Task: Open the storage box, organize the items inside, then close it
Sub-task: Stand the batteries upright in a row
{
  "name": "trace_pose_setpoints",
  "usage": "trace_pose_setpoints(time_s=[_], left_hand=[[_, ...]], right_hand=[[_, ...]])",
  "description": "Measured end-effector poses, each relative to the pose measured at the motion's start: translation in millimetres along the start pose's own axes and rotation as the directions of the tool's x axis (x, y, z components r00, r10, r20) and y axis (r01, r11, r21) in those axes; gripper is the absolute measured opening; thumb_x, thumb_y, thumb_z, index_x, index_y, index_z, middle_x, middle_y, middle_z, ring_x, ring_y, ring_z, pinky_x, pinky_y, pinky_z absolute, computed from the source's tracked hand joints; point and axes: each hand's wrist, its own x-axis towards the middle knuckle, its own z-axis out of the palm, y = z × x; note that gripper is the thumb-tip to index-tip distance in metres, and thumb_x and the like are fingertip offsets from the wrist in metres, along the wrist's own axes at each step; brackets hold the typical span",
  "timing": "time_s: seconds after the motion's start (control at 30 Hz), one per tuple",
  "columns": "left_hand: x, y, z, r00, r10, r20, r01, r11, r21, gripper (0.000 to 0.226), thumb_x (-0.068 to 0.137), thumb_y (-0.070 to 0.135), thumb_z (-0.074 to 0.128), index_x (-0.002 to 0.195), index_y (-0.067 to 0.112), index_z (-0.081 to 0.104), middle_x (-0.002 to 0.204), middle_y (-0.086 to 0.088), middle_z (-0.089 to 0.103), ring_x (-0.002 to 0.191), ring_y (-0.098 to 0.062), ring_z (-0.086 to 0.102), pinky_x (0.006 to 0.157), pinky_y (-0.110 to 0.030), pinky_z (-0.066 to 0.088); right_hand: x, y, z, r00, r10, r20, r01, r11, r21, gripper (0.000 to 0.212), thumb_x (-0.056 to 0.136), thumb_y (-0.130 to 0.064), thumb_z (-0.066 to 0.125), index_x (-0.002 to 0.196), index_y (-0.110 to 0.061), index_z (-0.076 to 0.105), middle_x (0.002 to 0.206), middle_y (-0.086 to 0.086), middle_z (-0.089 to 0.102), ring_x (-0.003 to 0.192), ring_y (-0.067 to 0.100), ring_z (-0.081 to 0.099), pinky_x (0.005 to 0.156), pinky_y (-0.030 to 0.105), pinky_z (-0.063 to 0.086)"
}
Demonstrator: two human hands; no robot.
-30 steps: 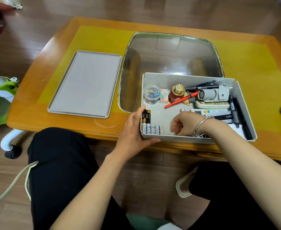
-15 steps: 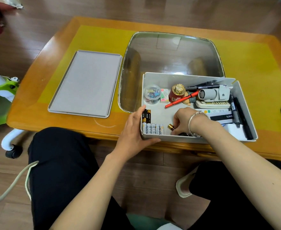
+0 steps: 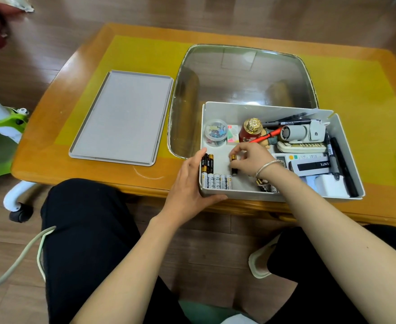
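The grey storage box (image 3: 258,111) stands open at the table's near edge, its flat lid (image 3: 122,118) lying apart to the left. My left hand (image 3: 188,181) grips the box's near left corner. Inside the box, my right hand (image 3: 251,157) pinches a black and gold battery (image 3: 233,163), held upright above the floor of the box. Two black batteries (image 3: 207,163) and a row of white batteries (image 3: 216,181) lie lined up in the near left corner. More batteries (image 3: 266,187) show under my right wrist.
The box also holds a clear tub of clips (image 3: 215,133), a red bottle with a gold cap (image 3: 251,129), a red pen (image 3: 266,137), a white device (image 3: 302,133), black markers (image 3: 343,167) and a label maker (image 3: 309,166). A glass panel (image 3: 241,78) sits in the wooden table (image 3: 52,146).
My right hand dipped to the box's near wall, picked up a black and gold battery, and has lifted it back toward the middle. My left hand kept its hold on the corner.
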Motion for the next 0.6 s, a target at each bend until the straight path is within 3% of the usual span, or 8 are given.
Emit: trace_pose_setpoints(time_s=[0.1,0.23,0.4,0.6], left_hand=[[0.3,0.2,0.0,1.000,-0.002,0.002,0.002,1.000,0.002,0.112,0.060,0.061,0.076,0.145,0.050,0.004,0.143,0.011,0.028,0.124,0.000,0.031,0.095,-0.027,0.040],[0.1,0.6,0.0,1.000,-0.001,0.000,0.001,1.000,0.006,0.112,0.060,0.061,0.076,0.144,0.051,0.003,0.142,0.012,0.028,0.124,0.000,0.031,0.094,-0.027,0.040],[0.2,-0.3,1.0,1.000,0.002,0.002,-0.002,1.000,0.008,0.112,0.061,0.059,0.077,0.146,0.047,0.005,0.143,0.007,0.029,0.129,-0.009,0.035,0.097,-0.031,0.043],[0.1,0.0,0.7,1.000,0.001,-0.002,-0.001,1.000,0.009,0.112,0.061,0.060,0.076,0.146,0.046,0.005,0.143,0.008,0.028,0.127,-0.006,0.034,0.094,-0.028,0.042]], right_hand=[[3.5,-8.0,7.2,0.999,-0.032,-0.038,0.031,0.999,-0.008,0.020,0.079,-0.022,0.072,0.098,-0.018,0.065,0.088,-0.006,0.055,0.080,0.011,0.049,0.073,0.021,0.035],[6.2,-16.0,11.3,0.998,-0.058,-0.026,0.058,0.998,0.007,0.026,0.081,-0.020,0.072,0.106,-0.018,0.066,0.066,-0.014,0.053,0.062,0.003,0.051,0.071,0.021,0.038],[6.8,-21.0,12.8,0.997,-0.045,0.055,0.045,0.999,0.007,0.030,0.081,-0.013,0.069,0.110,-0.016,0.063,0.074,-0.001,0.065,0.078,0.015,0.065,0.079,0.024,0.048],[5.9,-23.8,11.8,0.995,-0.043,0.088,0.041,0.999,0.029,0.028,0.080,-0.007,0.067,0.107,-0.014,0.064,0.072,0.000,0.066,0.077,0.017,0.065,0.076,0.026,0.050]])
